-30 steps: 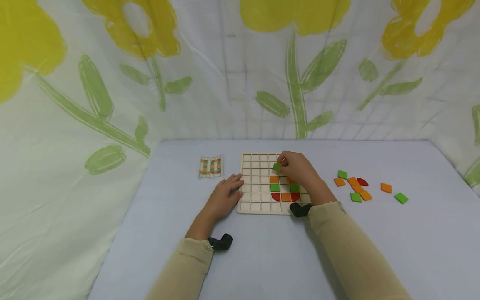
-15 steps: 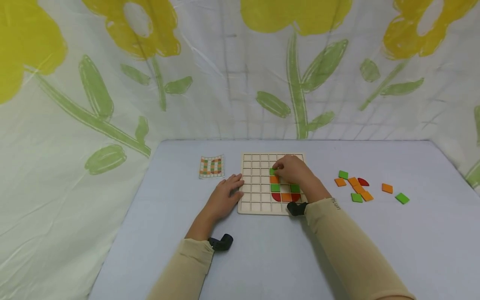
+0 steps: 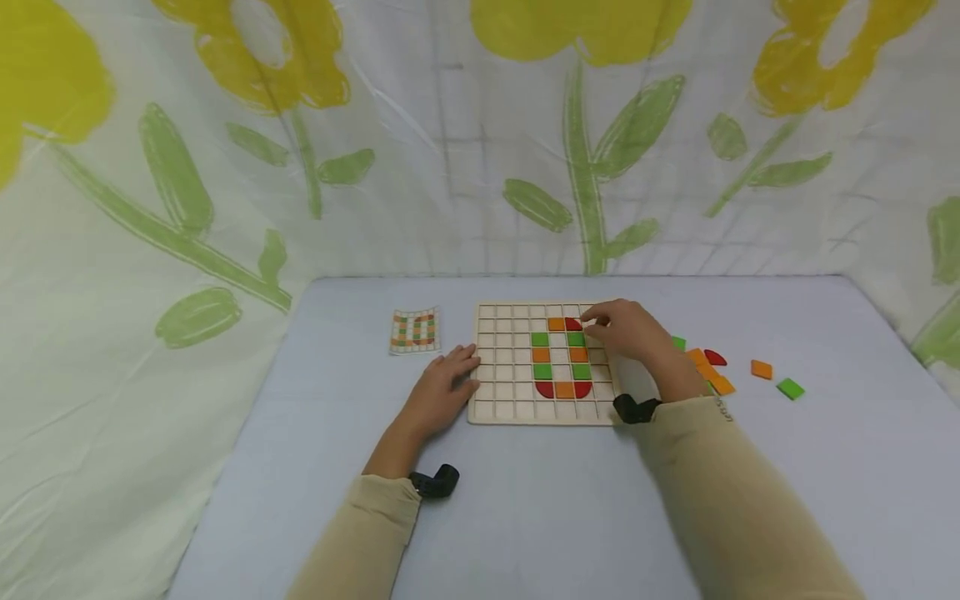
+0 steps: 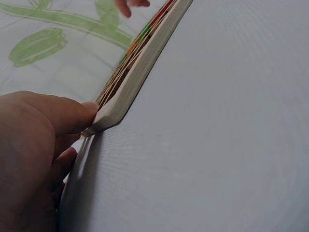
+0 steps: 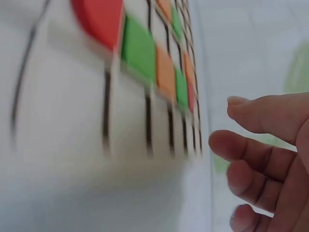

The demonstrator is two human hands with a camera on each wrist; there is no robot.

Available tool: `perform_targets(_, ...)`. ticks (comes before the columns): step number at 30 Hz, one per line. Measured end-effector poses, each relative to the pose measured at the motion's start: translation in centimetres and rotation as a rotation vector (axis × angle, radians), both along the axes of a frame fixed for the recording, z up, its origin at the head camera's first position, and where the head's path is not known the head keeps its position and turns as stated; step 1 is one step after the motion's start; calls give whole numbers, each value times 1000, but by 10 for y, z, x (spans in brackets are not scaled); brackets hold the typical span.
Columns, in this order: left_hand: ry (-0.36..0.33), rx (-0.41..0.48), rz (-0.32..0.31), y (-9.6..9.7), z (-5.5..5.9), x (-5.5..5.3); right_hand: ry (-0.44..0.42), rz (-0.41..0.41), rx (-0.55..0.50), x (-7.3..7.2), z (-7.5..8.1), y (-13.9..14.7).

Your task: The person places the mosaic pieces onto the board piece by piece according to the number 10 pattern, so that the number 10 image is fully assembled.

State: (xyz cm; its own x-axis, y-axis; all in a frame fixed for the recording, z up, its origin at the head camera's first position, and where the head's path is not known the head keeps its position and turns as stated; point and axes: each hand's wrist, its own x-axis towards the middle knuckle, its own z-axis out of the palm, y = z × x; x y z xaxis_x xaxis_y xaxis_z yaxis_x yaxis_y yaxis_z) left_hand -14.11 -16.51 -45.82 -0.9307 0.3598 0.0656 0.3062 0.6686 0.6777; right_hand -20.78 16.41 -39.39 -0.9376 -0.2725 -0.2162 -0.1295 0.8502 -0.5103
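Observation:
A wooden grid board lies on the table with a ring of colored tiles set in its cells. Green square tiles and orange ones alternate along the ring, with red rounded pieces at corners. At the board's left edge rests my left hand, fingers spread; its thumb touches the board's corner in the left wrist view. My right hand hovers by the board's right side, beside a red rounded piece. In the right wrist view, nothing lies between its loosely bent fingers.
A small pattern card lies left of the board. Right of it, partly behind my right arm, are loose pieces: a red one, orange squares and a green square. A flowered curtain hangs behind the table.
My right hand has set the green tile into the ring's left column, let go, and moved right toward the board's edge. The left hand stays in place. The head view has shifted slightly.

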Motion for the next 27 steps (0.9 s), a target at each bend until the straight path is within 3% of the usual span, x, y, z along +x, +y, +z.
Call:
perform_targets(13, -43, -18, 26, -1, -2, -2, -92, -180, 73, 14, 6, 115)
perform_targets(20, -41, 4, 22, -3, -3, -1, -210, -249, 97, 25, 0, 149)
perform_targets(27, -36, 9, 13, 0, -4, -2, -194, -220, 99, 34, -7, 162)
